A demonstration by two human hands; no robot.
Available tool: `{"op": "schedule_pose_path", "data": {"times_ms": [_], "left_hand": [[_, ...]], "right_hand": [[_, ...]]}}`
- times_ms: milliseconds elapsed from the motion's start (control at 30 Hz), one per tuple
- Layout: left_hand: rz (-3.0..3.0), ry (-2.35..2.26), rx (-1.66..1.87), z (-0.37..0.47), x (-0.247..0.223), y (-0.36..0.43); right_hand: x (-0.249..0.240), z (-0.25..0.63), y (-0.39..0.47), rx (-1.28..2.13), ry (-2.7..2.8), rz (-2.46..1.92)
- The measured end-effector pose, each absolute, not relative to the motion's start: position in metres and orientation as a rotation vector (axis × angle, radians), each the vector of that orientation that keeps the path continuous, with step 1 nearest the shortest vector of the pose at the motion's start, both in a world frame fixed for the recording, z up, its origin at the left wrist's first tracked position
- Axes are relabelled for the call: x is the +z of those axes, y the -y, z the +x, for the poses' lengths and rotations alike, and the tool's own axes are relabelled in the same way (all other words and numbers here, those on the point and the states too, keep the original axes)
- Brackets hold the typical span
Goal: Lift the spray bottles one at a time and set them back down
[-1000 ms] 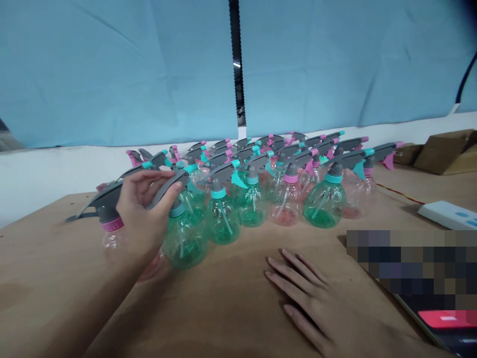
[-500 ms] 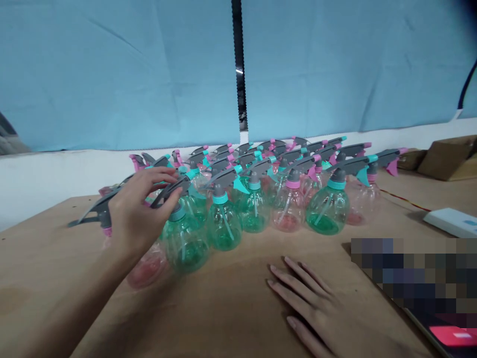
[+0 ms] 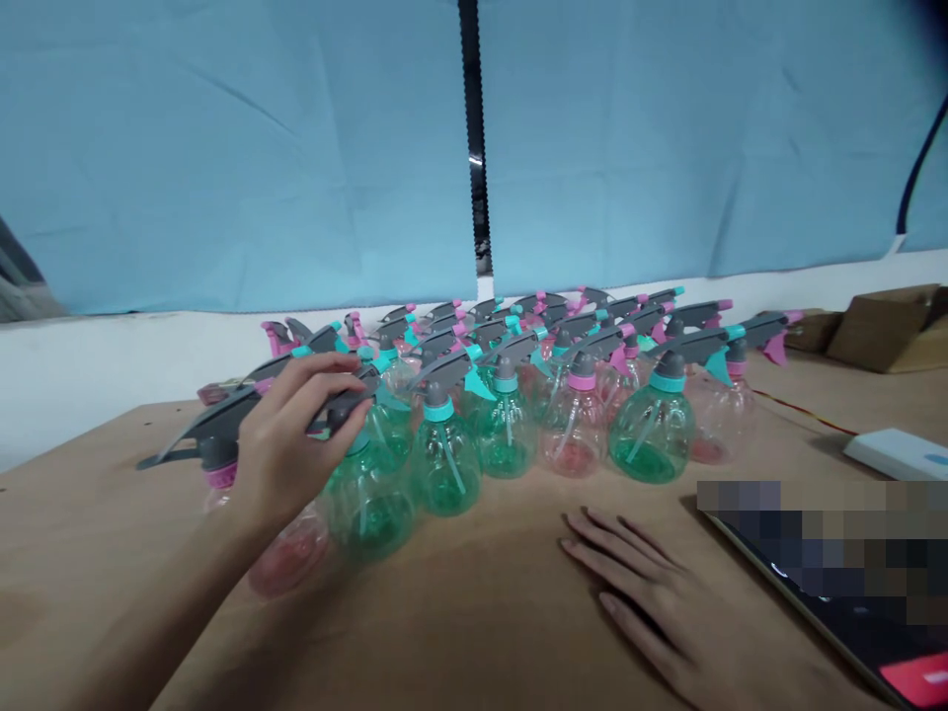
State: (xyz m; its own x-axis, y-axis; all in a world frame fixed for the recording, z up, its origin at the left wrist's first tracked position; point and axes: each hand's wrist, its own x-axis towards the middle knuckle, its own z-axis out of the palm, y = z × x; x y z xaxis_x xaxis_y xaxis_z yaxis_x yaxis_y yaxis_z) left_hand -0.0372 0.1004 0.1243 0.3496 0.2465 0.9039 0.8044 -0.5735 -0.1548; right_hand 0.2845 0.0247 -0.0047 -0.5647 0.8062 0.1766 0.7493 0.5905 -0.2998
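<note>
My left hand (image 3: 296, 430) is closed round the grey trigger head of a green spray bottle (image 3: 370, 513), which stands upright on the wooden table (image 3: 474, 622). Behind my wrist is a pink spray bottle (image 3: 288, 558), partly hidden, with a grey head and a pink collar. Just right of the held one stands another green spray bottle (image 3: 446, 464) with a turquoise collar and trigger. My right hand (image 3: 659, 592) lies flat on the table in front of the bottles, its fingers stretched out and holding nothing.
Several more green and pink spray bottles (image 3: 574, 439) crowd together behind. At right are a tablet-like device (image 3: 822, 627), partly blurred out, a white box (image 3: 900, 454) with a thin cable, and a brown carton (image 3: 881, 331). Blue sheeting (image 3: 629, 138) covers the wall.
My right hand has shifted slightly to the right across the table. My left hand stays at the green bottle's head, its fingers now lower on it. The view has tilted slightly up.
</note>
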Motion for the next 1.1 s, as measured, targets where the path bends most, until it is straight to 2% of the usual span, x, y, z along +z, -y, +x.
{"op": "schedule_pose_path", "data": {"times_ms": [367, 900, 1033, 1100], "left_hand": [[-1.83, 0.774, -0.909, -0.041, 0.106, -0.094], [-1.847, 0.752, -0.802, -0.027, 0.106, -0.08], [-2.126, 0.812, -0.836, 0.006, 0.077, -0.044], [-2.31, 0.867, -0.666, 0.02, 0.049, -0.028]], "right_hand": [[-0.024, 0.326, -0.043, 0.162, 2.388, -1.506], [-0.042, 0.343, -0.059, 0.005, 1.996, -1.527], [-0.038, 0.332, -0.048, -0.043, 2.105, -1.523], [-0.042, 0.32, -0.043, -0.058, 2.265, -1.411]]}}
